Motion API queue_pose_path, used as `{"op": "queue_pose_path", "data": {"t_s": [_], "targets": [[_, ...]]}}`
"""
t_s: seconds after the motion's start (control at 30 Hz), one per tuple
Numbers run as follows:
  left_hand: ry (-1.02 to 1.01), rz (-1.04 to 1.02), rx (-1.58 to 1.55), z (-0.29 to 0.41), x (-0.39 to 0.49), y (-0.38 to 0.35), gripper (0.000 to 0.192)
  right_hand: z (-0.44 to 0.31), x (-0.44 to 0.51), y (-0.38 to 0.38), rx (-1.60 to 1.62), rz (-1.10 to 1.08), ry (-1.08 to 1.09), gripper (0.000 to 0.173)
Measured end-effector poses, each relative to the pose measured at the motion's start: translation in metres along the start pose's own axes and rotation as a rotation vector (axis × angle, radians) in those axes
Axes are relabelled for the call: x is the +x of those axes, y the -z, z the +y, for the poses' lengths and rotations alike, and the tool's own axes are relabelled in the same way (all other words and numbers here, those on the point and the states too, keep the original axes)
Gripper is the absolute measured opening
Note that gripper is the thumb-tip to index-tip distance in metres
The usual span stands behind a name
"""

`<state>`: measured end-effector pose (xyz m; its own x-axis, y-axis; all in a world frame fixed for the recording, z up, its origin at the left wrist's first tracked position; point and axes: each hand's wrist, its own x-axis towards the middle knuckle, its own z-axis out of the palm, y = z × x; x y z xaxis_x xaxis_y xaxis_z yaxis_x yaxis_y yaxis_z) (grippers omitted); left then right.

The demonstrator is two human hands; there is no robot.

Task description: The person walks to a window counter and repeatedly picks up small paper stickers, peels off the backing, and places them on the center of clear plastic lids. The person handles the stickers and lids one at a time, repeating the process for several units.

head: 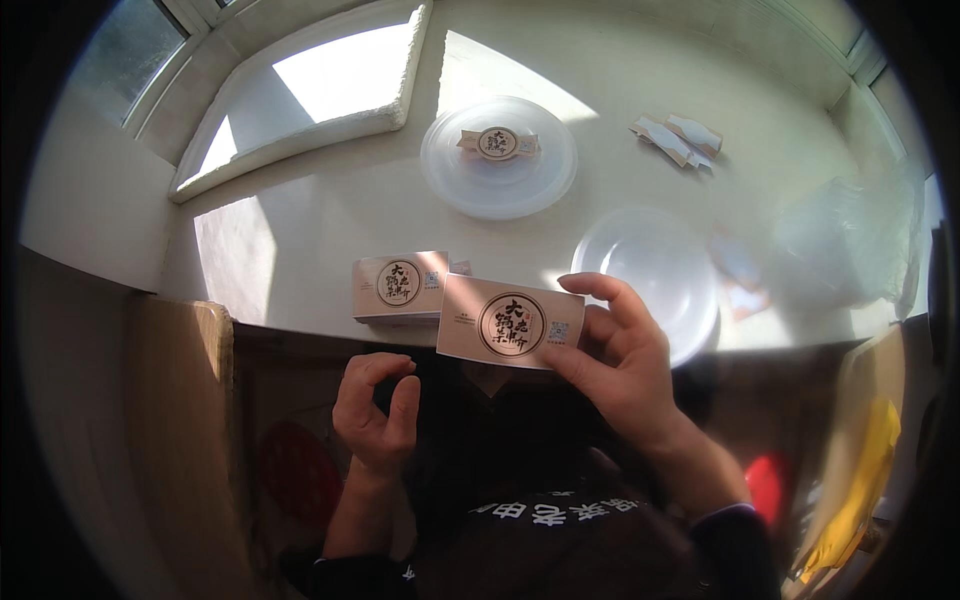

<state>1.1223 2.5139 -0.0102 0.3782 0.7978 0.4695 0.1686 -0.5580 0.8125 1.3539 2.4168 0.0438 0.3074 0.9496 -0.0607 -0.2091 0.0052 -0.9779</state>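
My right hand (630, 352) pinches the right end of a pink-beige printed label (457, 319) between thumb and fingers, above the table's front edge. The label has a round black emblem and a small printed code. My left hand (375, 412) is near the label's left side, fingers curled, with a gap between thumb and forefinger and nothing in it. Behind the label's left corner lies a stack of like labels (364, 289). Beyond my right hand sits a translucent plastic bowl or lid (645, 240), partly covered by the hand. Farther back, another round translucent plastic piece (502, 196) bears a label (498, 143) across its middle.
Several folded paper strips (679, 141) lie at the back right of the white table (315, 217). A clear plastic bag (840, 247) is at the right. A thick white slab (300, 150) fills the far left corner. Yellow material (855, 487) hangs at the lower right.
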Motion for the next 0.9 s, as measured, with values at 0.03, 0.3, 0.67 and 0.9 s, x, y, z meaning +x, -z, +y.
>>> {"op": "queue_pose_path", "data": {"t_s": [0.03, 0.3, 0.67, 0.9], "targets": [[0.0, -0.082, -0.039, -0.001, -0.006, -0.004, 0.042, 0.0, -0.009, 0.004, 0.011, 0.011, -0.014, 0.05], [0.716, -0.355, -0.781, 0.053, -0.001, -0.062, 0.053, 0.002, -0.061, 0.036, -0.244, 0.019, -0.138, 0.056], [0.805, -0.494, -0.647, 0.073, 0.006, -0.105, 0.064, 0.013, -0.101, 0.088, -0.044, 0.055, -0.336, 0.009], [0.753, -0.542, -0.597, 0.094, 0.025, -0.112, 0.068, 0.01, -0.102, 0.097, 0.098, 0.07, -0.269, 0.008]]}}
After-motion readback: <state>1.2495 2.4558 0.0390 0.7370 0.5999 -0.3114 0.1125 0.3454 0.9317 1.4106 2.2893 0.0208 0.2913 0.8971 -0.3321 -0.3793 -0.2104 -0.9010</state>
